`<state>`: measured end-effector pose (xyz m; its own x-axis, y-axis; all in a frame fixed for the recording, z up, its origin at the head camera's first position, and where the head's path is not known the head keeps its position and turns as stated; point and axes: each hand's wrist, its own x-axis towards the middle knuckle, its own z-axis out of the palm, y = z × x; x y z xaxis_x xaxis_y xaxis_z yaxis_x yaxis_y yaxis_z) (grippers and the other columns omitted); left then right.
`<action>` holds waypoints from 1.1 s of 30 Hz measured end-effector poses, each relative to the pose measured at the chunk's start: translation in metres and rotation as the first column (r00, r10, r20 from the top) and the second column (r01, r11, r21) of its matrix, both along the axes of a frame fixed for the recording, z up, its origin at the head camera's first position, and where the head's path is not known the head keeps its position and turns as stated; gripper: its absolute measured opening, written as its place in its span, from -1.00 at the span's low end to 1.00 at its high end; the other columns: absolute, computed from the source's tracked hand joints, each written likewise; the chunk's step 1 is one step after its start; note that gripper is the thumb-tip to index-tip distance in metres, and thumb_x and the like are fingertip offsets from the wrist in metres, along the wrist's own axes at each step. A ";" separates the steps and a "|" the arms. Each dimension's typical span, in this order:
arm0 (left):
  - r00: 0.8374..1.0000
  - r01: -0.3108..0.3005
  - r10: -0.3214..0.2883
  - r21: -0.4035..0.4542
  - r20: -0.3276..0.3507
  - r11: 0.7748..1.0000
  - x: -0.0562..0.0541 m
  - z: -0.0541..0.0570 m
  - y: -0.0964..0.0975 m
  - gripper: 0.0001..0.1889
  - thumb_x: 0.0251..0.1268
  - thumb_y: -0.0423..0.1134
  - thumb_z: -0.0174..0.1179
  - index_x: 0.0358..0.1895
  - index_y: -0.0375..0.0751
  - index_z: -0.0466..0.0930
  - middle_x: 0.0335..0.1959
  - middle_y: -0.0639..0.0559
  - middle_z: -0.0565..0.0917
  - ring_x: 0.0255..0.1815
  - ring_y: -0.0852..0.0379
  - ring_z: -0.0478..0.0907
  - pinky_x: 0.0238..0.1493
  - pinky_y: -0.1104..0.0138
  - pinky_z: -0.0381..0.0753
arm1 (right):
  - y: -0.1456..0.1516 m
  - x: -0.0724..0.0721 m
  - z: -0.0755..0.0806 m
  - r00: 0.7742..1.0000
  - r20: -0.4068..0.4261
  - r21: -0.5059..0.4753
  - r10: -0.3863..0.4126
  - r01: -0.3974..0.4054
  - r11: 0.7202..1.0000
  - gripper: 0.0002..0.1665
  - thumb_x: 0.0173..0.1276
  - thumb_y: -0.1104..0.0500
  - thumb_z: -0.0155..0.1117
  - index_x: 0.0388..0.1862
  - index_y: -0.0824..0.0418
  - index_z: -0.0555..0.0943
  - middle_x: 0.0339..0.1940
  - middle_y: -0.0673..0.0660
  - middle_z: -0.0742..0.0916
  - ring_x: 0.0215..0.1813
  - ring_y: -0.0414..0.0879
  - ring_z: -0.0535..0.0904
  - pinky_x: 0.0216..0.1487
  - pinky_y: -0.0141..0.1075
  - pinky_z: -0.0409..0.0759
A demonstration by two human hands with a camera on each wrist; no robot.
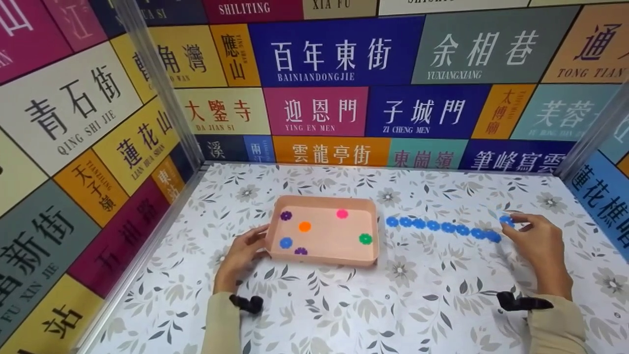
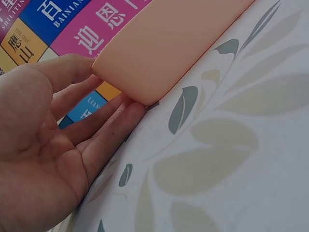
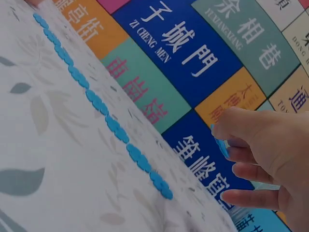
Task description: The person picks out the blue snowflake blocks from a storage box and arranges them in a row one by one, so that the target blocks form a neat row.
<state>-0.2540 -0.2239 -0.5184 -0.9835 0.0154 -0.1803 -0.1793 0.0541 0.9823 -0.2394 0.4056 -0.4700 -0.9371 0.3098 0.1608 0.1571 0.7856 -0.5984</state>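
Note:
The right hand [image 1: 538, 246] pinches a blue flower-shaped disc [image 1: 506, 221] between thumb and forefinger, raised off the table; its other fingers spread loosely in the right wrist view. Just left of it, a row of several blue flower-shaped discs [image 1: 447, 227] stretches across the table toward the tray. A shallow peach tray [image 1: 324, 258] sits left of the row. Against the tray's left side rests the left hand [image 1: 242, 253], its relaxed digits touching the wall and near corner. Inside lie a pink disc [image 1: 342, 214], a green one, an orange one, a blue one and two purple ones.
A white tablecloth [image 1: 339, 314] with grey leaves and flowers covers the table. Colourful panels [image 1: 317, 110] with place names enclose it at the back and both sides. Each wrist carries a black strap [image 1: 523, 301].

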 end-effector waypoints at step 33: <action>0.999 0.018 -0.017 0.027 -0.032 0.999 0.001 -0.001 -0.001 -0.46 0.33 -0.38 0.20 0.39 -0.11 0.46 0.37 -0.20 0.53 0.25 -0.10 0.59 0.15 0.17 0.73 | 0.016 0.000 -0.036 0.994 0.108 -0.044 -0.022 0.027 0.999 -0.36 0.42 -0.01 0.22 0.24 0.49 0.52 0.22 0.54 0.57 0.16 0.42 0.50 -0.02 0.06 0.53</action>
<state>-0.2528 -0.2249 -0.5195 -0.9882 0.0371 -0.1483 -0.1473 0.0302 0.9886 -0.2395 0.4213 -0.5063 -0.9403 0.3373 0.0445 0.2413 0.7533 -0.6118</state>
